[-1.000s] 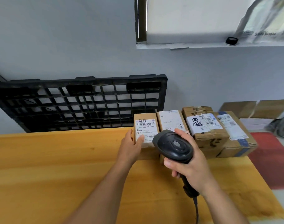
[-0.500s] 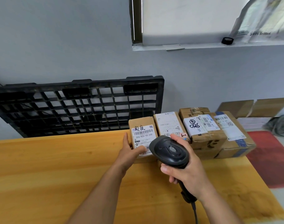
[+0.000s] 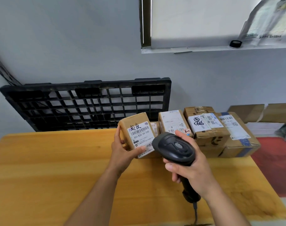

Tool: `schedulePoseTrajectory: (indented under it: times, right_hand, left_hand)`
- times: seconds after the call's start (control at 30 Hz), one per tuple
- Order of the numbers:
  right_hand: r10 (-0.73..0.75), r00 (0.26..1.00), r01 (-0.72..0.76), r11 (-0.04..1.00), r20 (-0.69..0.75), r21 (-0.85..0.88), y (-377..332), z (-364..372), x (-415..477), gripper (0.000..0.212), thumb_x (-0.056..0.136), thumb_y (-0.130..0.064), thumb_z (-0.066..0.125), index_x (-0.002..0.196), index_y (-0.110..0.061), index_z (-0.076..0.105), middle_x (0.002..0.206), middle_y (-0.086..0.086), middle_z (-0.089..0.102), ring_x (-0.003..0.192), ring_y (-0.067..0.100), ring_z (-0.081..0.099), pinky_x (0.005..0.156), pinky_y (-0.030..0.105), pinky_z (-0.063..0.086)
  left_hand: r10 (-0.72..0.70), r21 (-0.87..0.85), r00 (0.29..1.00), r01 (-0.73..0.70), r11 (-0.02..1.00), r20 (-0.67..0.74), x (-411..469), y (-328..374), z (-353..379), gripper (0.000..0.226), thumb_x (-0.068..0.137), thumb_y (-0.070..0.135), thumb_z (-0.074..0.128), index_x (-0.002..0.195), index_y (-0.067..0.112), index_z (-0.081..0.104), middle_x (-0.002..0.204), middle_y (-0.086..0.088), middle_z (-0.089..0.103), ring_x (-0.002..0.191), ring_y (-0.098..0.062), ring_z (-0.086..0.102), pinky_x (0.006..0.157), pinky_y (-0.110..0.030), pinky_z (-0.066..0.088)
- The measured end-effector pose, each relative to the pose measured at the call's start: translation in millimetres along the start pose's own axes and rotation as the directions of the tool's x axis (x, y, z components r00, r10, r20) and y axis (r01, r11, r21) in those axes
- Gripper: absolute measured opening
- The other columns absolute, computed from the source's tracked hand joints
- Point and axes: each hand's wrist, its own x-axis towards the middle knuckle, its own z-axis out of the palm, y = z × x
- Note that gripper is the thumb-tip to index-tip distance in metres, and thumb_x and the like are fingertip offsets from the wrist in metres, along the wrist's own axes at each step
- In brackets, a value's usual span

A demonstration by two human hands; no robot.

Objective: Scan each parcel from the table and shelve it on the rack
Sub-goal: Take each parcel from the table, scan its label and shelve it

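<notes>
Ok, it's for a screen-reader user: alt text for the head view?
A person's left hand grips a small labelled parcel at a wooden table while the right hand points a black barcode scanner at it; more parcels stand behind.

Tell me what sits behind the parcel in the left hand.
Behind the small parcel that the left hand grips, a black pallet leans on the wall. A sliver of a second parcel shows; the rest is covered.
</notes>
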Motion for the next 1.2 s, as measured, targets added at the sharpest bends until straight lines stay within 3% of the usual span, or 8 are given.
schedulePoseTrajectory:
  times: [0.17,0.33,0.57,0.7,0.83,1.07,1.2]
  right_hand:
    - [-0.065,0.994,0.060,0.996,0.086,0.062,-18,14,-18,0.087,0.056,-0.027,0.088,0.129,-0.054,0.050,0.105,0.006,0.072,0.055,0.038,0.063,0.049,0.037,0.053]
    - [-0.107,0.985,0.093,0.991,0.139,0.100,-29,26,-39,0.086,0.058,-0.026,0.088,0.131,-0.052,0.050,0.102,0.012,0.072,0.050,0.030,0.062,0.048,0.037,0.053]
    - [-0.137,0.974,0.125,0.989,0.178,0.080,-39,33,-64,0.085,0.060,-0.026,0.087,0.132,-0.047,0.049,0.111,0.008,0.070,0.050,0.033,0.061,0.051,0.045,0.053]
    - [-0.131,0.975,0.118,0.990,0.181,0.079,-41,36,-78,0.085,0.058,-0.028,0.088,0.131,-0.049,0.050,0.095,0.007,0.073,0.051,0.034,0.062,0.053,0.046,0.054]
    - [-0.129,0.972,0.119,0.991,0.198,0.063,-44,39,-93,0.087,0.057,-0.031,0.089,0.131,-0.050,0.049,0.093,0.006,0.073,0.052,0.033,0.062,0.052,0.041,0.053]
    - [-0.148,0.963,0.133,0.988,0.225,0.080,-44,45,-114,0.084,0.056,-0.028,0.087,0.128,-0.050,0.051,0.100,0.011,0.073,0.050,0.034,0.061,0.050,0.042,0.053]
    - [-0.146,0.958,0.127,0.988,0.248,0.090,-41,53,-121,0.085,0.060,-0.015,0.087,0.131,-0.045,0.051,0.097,0.013,0.072,0.049,0.035,0.060,0.049,0.041,0.052]
  left_hand:
    - [0.066,0.045,0.996,-0.063,0.997,-0.053,-17,0,-17,0.132,0.037,0.052,0.094,0.143,0.055,0.016,0.136,-0.009,0.043,0.112,-0.023,0.059,0.072,-0.041,0.061]
    - [0.126,0.056,0.989,-0.122,0.991,-0.076,-37,-1,-29,0.122,0.052,0.035,0.091,0.146,0.047,0.016,0.136,-0.010,0.042,0.113,-0.023,0.058,0.072,-0.035,0.061]
    - [0.194,0.055,0.974,-0.189,0.980,-0.118,-67,3,-40,0.117,0.062,0.017,0.091,0.148,0.043,0.015,0.136,-0.011,0.041,0.114,-0.023,0.056,0.070,-0.031,0.060]
    - [0.218,0.072,0.964,-0.209,0.975,-0.152,-85,7,-47,0.119,0.063,0.017,0.090,0.149,0.042,0.012,0.138,-0.010,0.040,0.113,-0.020,0.056,0.072,-0.026,0.057]
    - [0.224,0.067,0.958,-0.215,0.974,-0.179,-104,8,-54,0.118,0.062,0.021,0.091,0.147,0.045,0.013,0.137,-0.009,0.041,0.114,-0.021,0.056,0.082,-0.038,0.059]
    - [0.243,0.093,0.944,-0.227,0.969,-0.223,-135,9,-66,0.116,0.061,0.022,0.091,0.145,0.047,0.015,0.136,-0.010,0.042,0.114,-0.022,0.057,0.076,-0.040,0.061]
    - [0.235,0.098,0.936,-0.216,0.971,-0.262,-156,7,-78,0.117,0.057,0.024,0.093,0.142,0.051,0.017,0.136,-0.010,0.042,0.113,-0.023,0.058,0.076,-0.043,0.061]
